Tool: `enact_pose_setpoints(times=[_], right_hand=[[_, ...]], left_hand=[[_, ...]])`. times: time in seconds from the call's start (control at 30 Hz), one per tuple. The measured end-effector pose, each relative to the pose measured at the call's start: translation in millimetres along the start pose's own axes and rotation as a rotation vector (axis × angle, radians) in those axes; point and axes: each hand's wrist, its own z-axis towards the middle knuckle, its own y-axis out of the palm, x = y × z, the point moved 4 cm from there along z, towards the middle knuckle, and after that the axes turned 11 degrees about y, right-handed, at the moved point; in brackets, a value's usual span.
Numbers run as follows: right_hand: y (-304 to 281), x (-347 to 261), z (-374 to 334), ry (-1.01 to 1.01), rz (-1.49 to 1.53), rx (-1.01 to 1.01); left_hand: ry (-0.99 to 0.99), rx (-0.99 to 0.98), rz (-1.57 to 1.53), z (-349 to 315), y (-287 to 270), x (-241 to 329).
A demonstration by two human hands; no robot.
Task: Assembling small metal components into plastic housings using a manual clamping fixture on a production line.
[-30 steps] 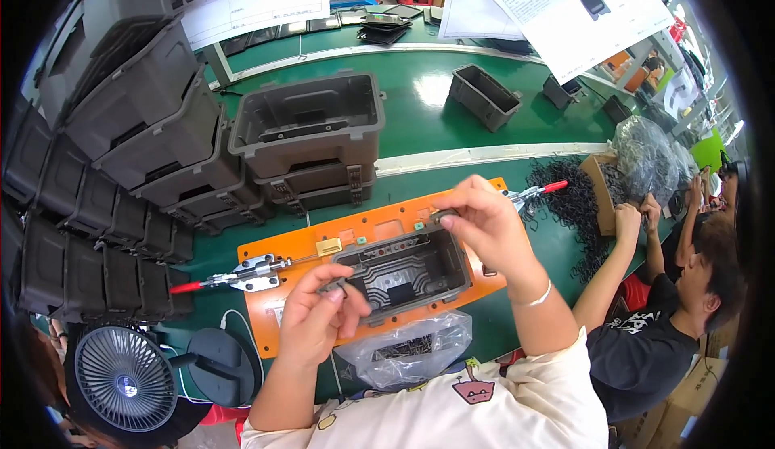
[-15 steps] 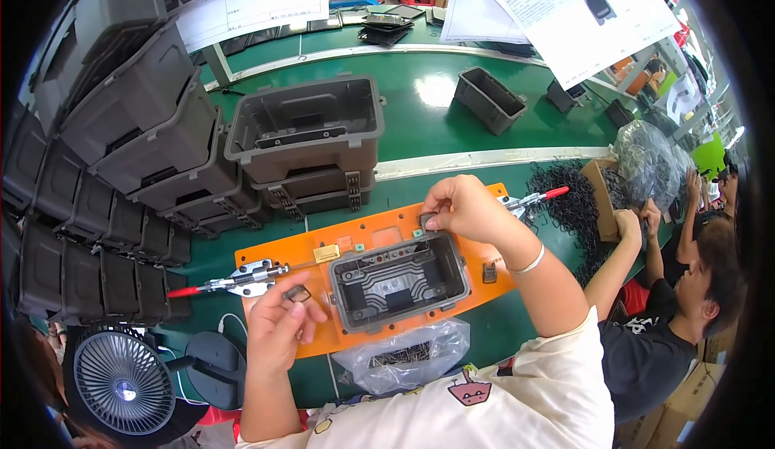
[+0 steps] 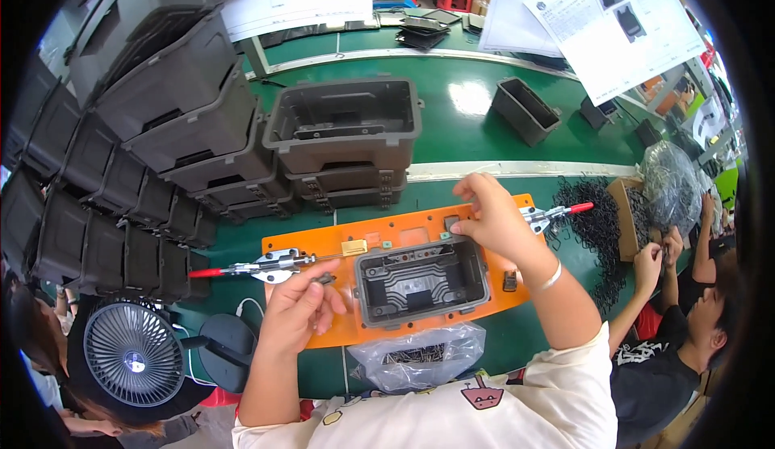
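Note:
In front of me a dark grey plastic box [image 3: 481, 297] sits in an orange fixture plate [image 3: 327, 243], its open side up and ribbed inside. My left hand [image 3: 295, 312] is closed at the plate's left side, pinching a small dark latch-like piece [image 3: 324, 279] between thumb and fingers. Beyond the box's far right corner, a small dark grey block [image 3: 450, 223] stands on the plate next to a green pad. The thumb of my right hand [image 3: 496, 221] rests against this block; its other fingers are lifted away and apart. Another small dark piece [image 3: 509, 280] lies on the plate right of the box.
Toggle clamps with red handles [image 3: 206, 273] flank the plate. Grey crates [image 3: 347, 154] stand stacked behind and at left. A plastic bag of screws [image 3: 416, 355] lies nearest me. Black hook-shaped parts [image 3: 585, 243] are heaped at right, beside a co-worker's hands [image 3: 658, 259]. A fan [image 3: 133, 354] stands lower left.
The view has shifted, so the scene sits further right. My right fingers have lifted off the small block, which stays by the box's corner. The piece in my left hand has turned.

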Motion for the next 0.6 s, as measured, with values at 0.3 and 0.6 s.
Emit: enact_pose_setpoints(times=[0.3,0.6], right_hand=[[67,-61,-61,0.355,0.839,-1.011],[62,-76,-54,0.111,0.363,-0.694]], left_hand=[[0.412,-0.387,0.789,10,73,20],[0.421,-0.282,0.832,7,63,5]])
